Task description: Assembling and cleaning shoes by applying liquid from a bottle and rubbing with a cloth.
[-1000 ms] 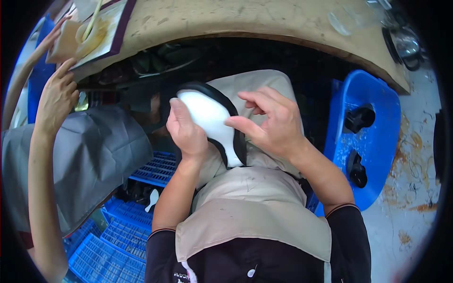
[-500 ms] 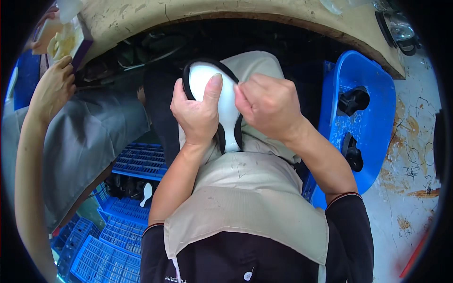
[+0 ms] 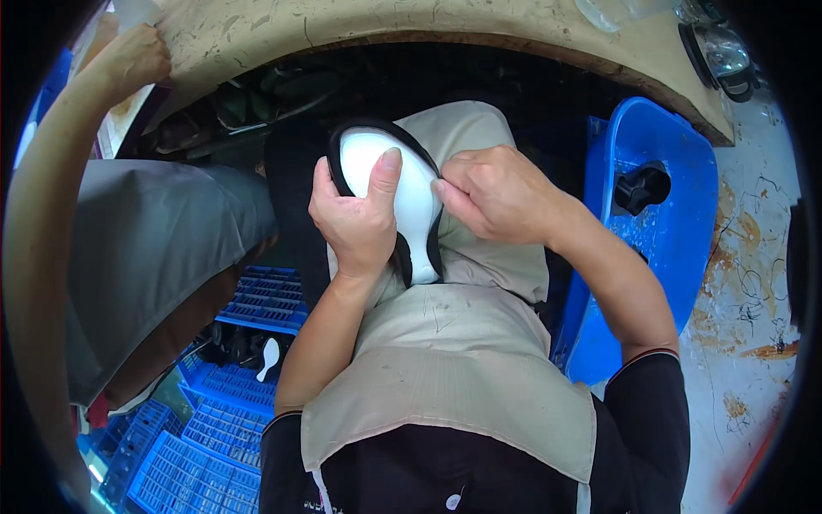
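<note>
A black shoe [image 3: 415, 206] with a smooth white sole-shaped underside lies sole up over my lap, its broad toe end pointing away from me. My left hand [image 3: 355, 214] grips its left side, with the thumb on the white surface and the fingers around the black rim. At the right edge of the forefoot, my right hand [image 3: 505, 193] is closed in a pinch on the black edge, thumb against the border. What sits between those fingertips is mostly hidden. A beige apron [image 3: 445, 368] covers my lap beneath the shoe.
A blue tub [image 3: 698, 223] with a black shoe-shaped piece [image 3: 642, 187] stands to the right. Blue crates [image 3: 227, 420] at lower left hold black pieces and a white sole-shaped piece [image 3: 270, 358]. The worktable [image 3: 342, 21] curves across the top. A co-worker's arm [image 3: 51, 188] reaches over it at left.
My right hand has moved slightly down along the shoe's edge, its forearm swinging outward. The shoe has shifted a little toward me. The co-worker's hand has moved up and right.
</note>
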### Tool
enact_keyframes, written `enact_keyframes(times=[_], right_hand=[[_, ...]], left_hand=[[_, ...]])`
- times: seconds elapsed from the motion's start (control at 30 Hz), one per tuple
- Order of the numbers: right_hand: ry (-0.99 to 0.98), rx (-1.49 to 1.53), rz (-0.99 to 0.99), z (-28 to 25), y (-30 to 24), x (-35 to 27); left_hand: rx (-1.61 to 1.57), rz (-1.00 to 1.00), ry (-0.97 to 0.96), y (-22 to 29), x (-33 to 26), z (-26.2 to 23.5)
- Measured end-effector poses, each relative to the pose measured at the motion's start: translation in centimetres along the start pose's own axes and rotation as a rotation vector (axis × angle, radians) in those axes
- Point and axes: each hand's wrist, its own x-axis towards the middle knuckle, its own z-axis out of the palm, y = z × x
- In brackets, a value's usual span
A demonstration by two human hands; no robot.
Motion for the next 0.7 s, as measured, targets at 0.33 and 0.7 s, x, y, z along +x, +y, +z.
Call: enact_keyframes(times=[0.33, 0.7], right_hand=[[0.038, 0.094, -0.009, 1.4, -0.4, 0.8], [-0.190, 0.614, 0.405, 4.5, 0.6, 7.0]], left_hand=[[-0.094, -0.101, -0.098, -2.0, 1.3, -1.0], [-0.344, -0.179, -0.031, -2.6, 1.1, -1.5]])
